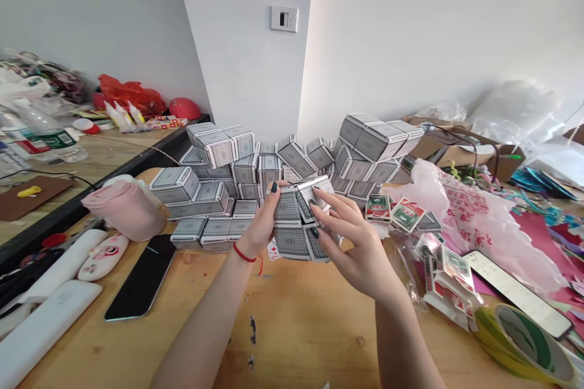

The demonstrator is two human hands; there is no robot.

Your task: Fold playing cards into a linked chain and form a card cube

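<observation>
- A cluster of card cubes [296,222], folded from grey-backed playing cards, is held up just in front of the stack of card cubes [219,188], above the wooden surface [292,328].
- The left hand [261,226] is curled around the cluster's left side, with the thumb laid over the top edge; a red bracelet [246,254] is worn at the wrist.
- The right hand [360,246] is half open. Its fingertips are pressed on the upper right cube and its thumb is set against the lower right one, so the cluster is gripped from both sides.
- The middle of the stack is hidden behind the cluster and the hands.
- Left of the stack, a pink roll [128,209] is seen touching its lowest cubes. A black phone [143,279] lies in front of the roll, and white cases [45,322] lie further left.
- Right of the stack, red and green card packs [392,213] are scattered just beside it, with a printed plastic bag [456,206] beyond them.
- A cardboard box [456,146] stands behind the bag, to the right of the stack.
- A roll of green tape [524,340] lies well to the stack's right, at the near edge of the surface.
</observation>
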